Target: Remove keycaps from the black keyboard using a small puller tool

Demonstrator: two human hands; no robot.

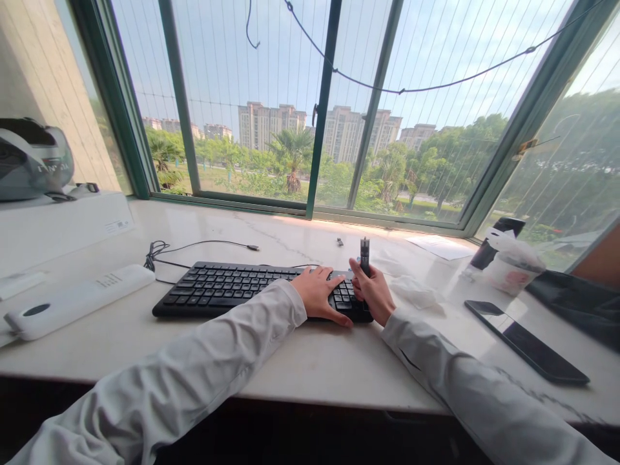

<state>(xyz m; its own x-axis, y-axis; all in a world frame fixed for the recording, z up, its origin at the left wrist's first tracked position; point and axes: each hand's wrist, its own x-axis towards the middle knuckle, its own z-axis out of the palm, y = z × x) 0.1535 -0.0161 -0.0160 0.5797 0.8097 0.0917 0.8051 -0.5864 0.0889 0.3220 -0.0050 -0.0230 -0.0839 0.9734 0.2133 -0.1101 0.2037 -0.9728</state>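
Note:
A black keyboard (232, 286) lies on the white marble-patterned counter. On its right part rests my left hand (316, 294), open, with the fingers spread over the keys and the thumb near the front edge. My right hand (375, 292) is closed around a short black stick-like tool (365, 255), held upright at the keyboard's right end. The tool's top looks narrower and partly see-through; its exact kind is unclear and its lower part is hidden by my fingers. Behind the keyboard lies a small dark piece (340, 242).
A black cable (208, 243) curls behind the keyboard. At left are a white power strip-like device (82, 300) and a white box (62, 223) bearing a grey bag-like item (36, 158). At right lie a dark phone or tablet (526, 339), crumpled tissue (416, 290) and a plastic-wrapped cup (511, 266).

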